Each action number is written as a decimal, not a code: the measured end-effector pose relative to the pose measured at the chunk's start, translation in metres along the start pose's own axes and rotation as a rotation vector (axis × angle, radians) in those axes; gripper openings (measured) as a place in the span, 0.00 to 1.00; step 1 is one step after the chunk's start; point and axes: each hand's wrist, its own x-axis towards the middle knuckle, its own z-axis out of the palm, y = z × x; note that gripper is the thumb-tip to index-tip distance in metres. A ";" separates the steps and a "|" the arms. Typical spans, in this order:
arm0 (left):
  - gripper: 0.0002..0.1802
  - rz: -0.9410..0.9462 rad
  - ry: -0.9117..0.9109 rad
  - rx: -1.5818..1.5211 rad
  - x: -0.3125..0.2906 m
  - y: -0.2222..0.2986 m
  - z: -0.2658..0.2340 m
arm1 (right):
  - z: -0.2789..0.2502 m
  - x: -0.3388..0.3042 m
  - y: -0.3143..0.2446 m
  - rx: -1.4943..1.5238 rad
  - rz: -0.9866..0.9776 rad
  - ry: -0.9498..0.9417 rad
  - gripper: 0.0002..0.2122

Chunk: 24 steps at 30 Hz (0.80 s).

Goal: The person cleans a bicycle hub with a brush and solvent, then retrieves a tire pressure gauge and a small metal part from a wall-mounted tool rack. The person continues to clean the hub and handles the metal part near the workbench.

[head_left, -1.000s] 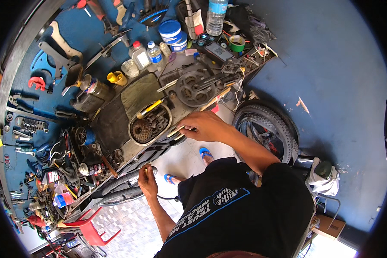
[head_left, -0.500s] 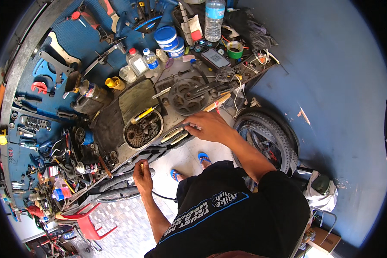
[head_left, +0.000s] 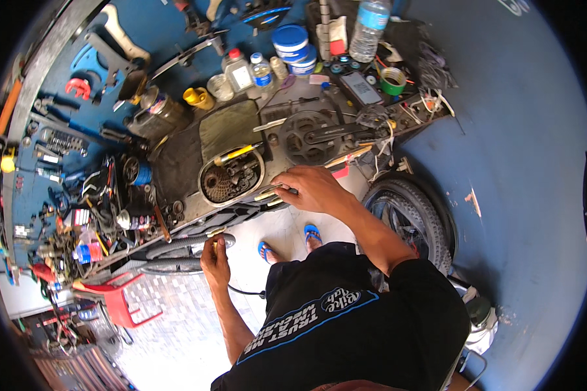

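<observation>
My right hand [head_left: 314,189] lies on the front edge of the workbench [head_left: 189,156], fingers curled over a slim metal tool [head_left: 272,191]; how tightly they close on it I cannot tell. The tool is thin and pale, and it pokes left toward the round tray [head_left: 231,176] just beside it, which is heaped with dark, greasy sprockets. My left hand [head_left: 215,257] is shut around the top of a bicycle tyre [head_left: 182,246], black and narrow, standing below the bench edge. A second, knobbier wheel [head_left: 407,212] stands by my right forearm. Behind my right hand lies one black crankset [head_left: 306,135]. Farther back I count two stacked blue tubs [head_left: 292,44], one clear water bottle [head_left: 368,26], one green tape roll [head_left: 393,80] and one yellow cup [head_left: 197,98].
</observation>
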 end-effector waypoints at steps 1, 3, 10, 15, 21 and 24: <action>0.13 -0.024 0.027 0.020 -0.005 -0.002 -0.002 | 0.005 0.005 -0.001 0.008 -0.010 -0.017 0.10; 0.12 -0.122 0.031 -0.071 -0.012 -0.004 -0.006 | 0.013 0.013 -0.002 0.040 -0.042 -0.058 0.10; 0.11 -0.140 0.199 0.018 -0.043 -0.011 -0.031 | 0.051 0.042 -0.026 0.129 -0.172 -0.125 0.10; 0.14 -0.270 0.335 0.039 -0.071 -0.025 -0.060 | 0.081 0.057 -0.064 0.166 -0.201 -0.250 0.10; 0.15 -0.312 0.511 0.010 -0.102 -0.063 -0.108 | 0.132 0.084 -0.121 0.174 -0.347 -0.306 0.10; 0.15 -0.363 0.555 0.015 -0.124 -0.087 -0.147 | 0.166 0.091 -0.171 0.146 -0.377 -0.363 0.10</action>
